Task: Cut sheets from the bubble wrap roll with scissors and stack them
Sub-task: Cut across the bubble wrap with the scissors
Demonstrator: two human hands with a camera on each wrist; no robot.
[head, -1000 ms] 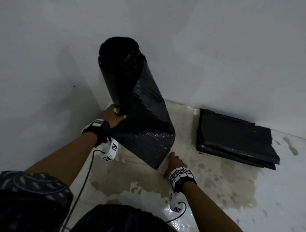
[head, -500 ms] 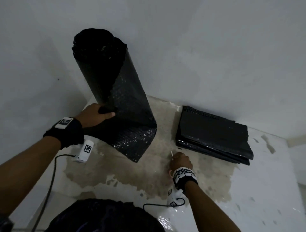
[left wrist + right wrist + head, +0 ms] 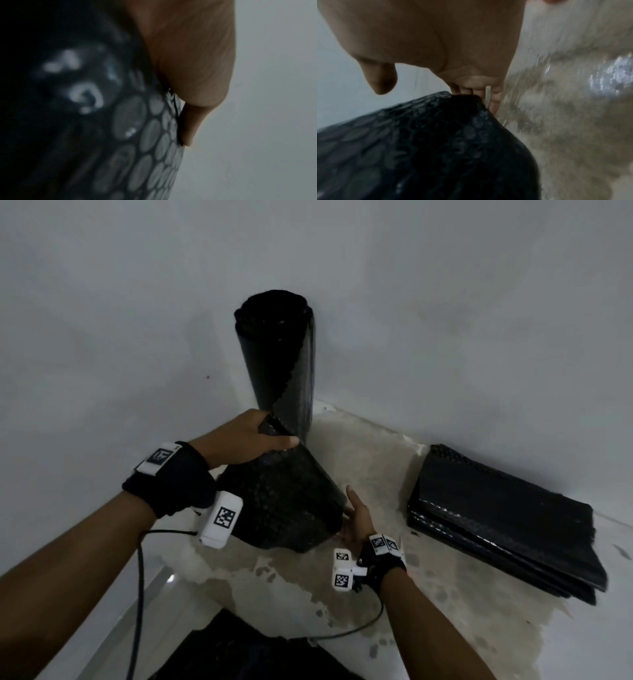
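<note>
While several cut sheets (image 3: 507, 529) lie stacked on the floor (image 3: 376, 604) at right, left hand (image 3: 246, 440) grips the upright bubble wrap roll's (image 3: 277, 364) loose flap; right hand's (image 3: 358, 522) grip unclear; scissors unseen, next cut pending.
</note>
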